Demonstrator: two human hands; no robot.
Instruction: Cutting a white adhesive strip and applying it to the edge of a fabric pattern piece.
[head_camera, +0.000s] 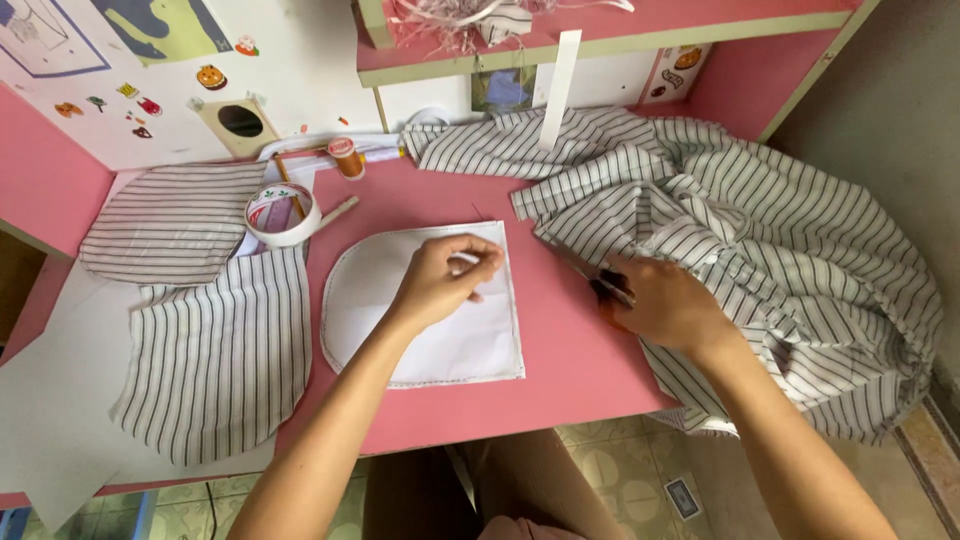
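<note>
Near the front edge of the pink desk (560, 370), the left hand (440, 280) pinches closed at the top of a white rounded fabric piece (420, 330) lying flat mid-desk. The right hand (665, 305) grips dark-handled scissors (600, 283) beside the heaped striped cloth (760, 230) at the right edge. This looks like a trimming step; steadying the white piece under the blades seems called for.
</note>
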